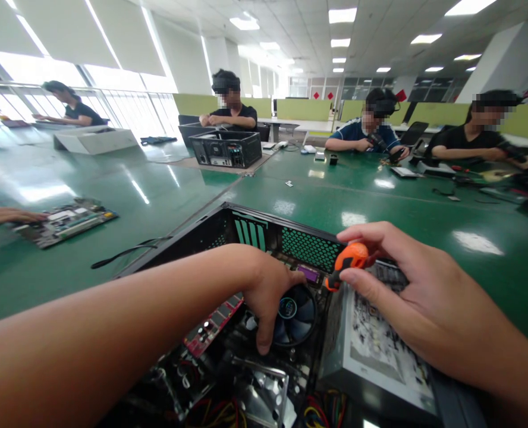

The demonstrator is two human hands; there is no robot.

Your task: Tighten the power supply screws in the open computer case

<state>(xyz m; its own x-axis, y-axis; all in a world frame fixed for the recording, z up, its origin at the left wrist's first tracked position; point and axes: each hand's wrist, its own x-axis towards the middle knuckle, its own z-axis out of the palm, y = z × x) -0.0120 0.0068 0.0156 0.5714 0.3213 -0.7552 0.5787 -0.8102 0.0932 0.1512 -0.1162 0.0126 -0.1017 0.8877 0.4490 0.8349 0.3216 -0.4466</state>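
Observation:
An open black computer case [228, 209] lies before me. Inside it sits a round cooling fan [306, 324] with dark blades and a blue-marked hub. My left hand [268, 291] reaches down to the fan, thumb and fingers gripping its rim; some fingertips are hidden. Between the thumb and fingers of my right hand [407, 285] is a screwdriver [351, 261] with an orange and black handle; its shaft cannot be made out. Below that hand is a grey metal power supply [375, 333] with a worn label. A red circuit board [213, 330] lies left of the fan.
Coloured wires [321, 410] and a shiny metal bracket [266, 386] fill the case's near end. Left on the green table [192, 190], another person's hand [9, 217] touches a circuit board [74, 220]. Several people work across the table, one behind another black case [226, 148].

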